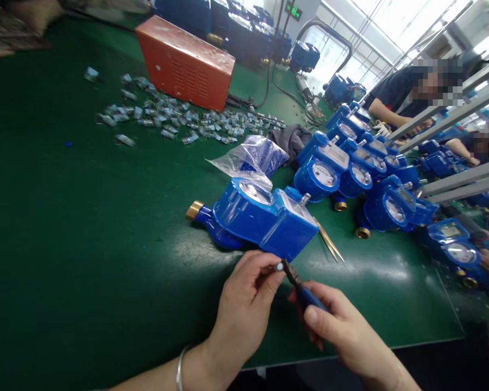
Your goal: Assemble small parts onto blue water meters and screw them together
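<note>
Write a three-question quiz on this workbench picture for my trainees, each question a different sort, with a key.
1. Multiple choice: which tool does the right hand hold in front of the nearest blue water meter?
A) hammer
B) blue-handled pliers
C) paintbrush

2. True or false: the left hand lies flat on the green tabletop, holding nothing.

3. Fill in the gap: the vented metal box behind the scattered small parts is ____ in colour.

Key
1. B.
2. False: the left hand pinches a tiny piece beside the tips of the pliers.
3. Orange.
</note>
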Demonstrator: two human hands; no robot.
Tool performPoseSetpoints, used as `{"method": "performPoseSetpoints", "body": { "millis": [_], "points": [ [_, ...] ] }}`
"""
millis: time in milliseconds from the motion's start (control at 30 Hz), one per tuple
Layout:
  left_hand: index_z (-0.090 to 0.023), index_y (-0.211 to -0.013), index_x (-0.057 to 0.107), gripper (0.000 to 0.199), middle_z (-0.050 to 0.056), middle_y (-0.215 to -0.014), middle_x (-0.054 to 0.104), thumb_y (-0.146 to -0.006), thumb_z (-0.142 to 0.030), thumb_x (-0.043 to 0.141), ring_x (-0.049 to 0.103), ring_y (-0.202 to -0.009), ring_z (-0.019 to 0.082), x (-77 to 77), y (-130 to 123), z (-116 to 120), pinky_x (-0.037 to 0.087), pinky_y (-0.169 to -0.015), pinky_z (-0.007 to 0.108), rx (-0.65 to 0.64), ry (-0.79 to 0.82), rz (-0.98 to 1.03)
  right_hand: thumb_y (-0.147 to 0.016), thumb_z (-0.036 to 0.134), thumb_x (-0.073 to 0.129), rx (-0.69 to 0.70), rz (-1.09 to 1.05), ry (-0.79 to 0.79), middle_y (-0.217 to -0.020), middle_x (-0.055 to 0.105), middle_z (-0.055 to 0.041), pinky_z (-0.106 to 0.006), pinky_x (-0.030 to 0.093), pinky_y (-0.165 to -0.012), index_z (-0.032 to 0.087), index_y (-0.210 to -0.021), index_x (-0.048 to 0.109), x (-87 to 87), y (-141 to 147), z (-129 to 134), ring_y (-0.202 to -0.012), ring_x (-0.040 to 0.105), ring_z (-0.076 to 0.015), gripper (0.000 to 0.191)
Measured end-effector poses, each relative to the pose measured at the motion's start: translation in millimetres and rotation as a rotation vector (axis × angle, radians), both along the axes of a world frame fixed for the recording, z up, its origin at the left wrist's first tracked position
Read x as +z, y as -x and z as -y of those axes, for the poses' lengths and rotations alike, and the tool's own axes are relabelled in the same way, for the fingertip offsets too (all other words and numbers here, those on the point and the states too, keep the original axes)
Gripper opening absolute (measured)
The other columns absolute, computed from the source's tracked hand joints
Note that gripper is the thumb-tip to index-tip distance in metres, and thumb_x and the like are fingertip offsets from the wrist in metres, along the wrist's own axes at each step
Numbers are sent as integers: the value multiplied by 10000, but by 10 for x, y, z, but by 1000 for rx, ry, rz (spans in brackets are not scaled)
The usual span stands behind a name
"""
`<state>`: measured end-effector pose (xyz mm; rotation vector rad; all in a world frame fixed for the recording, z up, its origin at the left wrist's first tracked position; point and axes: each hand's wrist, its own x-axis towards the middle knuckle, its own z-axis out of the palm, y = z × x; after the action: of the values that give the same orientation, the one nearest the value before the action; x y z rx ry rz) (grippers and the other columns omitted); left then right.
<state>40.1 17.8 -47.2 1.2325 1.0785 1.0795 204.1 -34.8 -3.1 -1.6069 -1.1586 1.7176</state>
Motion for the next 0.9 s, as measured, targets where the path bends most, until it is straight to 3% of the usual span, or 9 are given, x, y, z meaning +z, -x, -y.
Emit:
{"method": "performPoseSetpoints", "body": {
  "millis": [233, 367, 567, 667, 800, 900],
  "points": [
    [-258, -898, 616, 96, -10, -880, 578, -823, -202, 596, 584, -801, 146, -14, -20, 0, 486, -722, 252, 20, -3, -2, -837, 519, 529, 88, 324, -154, -663, 465, 25, -237, 314, -572, 160, -809, 544, -34, 102, -52, -618, 401, -112, 360],
    [-256, -897, 616, 97, -7, -876, 578, -825, -198, 585, 580, -796, 148, 5, -14, 5, 484, -723, 255, 19, 18, -2, -846, 453, 530, 92, 479, -213, -676, 484, 20, -246, 308, -584, 178, -801, 539, -72, 129, -41, -618, 419, -121, 279],
    [-253, -906, 606, 74, 11, -882, 602, -839, -256, 576, 596, -810, 172, -4, 5, 27, 478, -747, 281, 0, 64, -5, -843, 492, 526, 68, 418, -215, -678, 468, 21, -247, 302, -580, 181, -812, 547, -54, 125, -16, -623, 409, -123, 314],
    [-249, -926, 572, 112, 30, -890, 637, -856, -334, 552, 626, -822, 200, -27, -25, 24, 487, -768, 315, -44, 186, -12, -842, 511, 520, -19, 286, -217, -714, 467, 18, -244, 318, -599, 177, -865, 557, -94, 69, 66, -647, 407, -122, 337],
    [-232, -923, 512, 168, 50, -877, 643, -886, -392, 477, 643, -776, 209, -25, -29, 35, 504, -709, 326, -136, 323, -69, -836, 514, 523, -232, 171, -214, -712, 446, 22, -240, 318, -567, 179, -947, 551, -231, 0, 202, -620, 386, -117, 355],
    [-236, -883, 512, 112, 26, -811, 627, -878, -346, 495, 625, -727, 192, 37, 174, 69, 489, -664, 297, -299, 241, -208, -818, 527, 541, -341, 177, -230, -698, 452, 19, -241, 324, -564, 175, -978, 565, -315, 20, 261, -613, 392, -121, 387]
  ]
}}
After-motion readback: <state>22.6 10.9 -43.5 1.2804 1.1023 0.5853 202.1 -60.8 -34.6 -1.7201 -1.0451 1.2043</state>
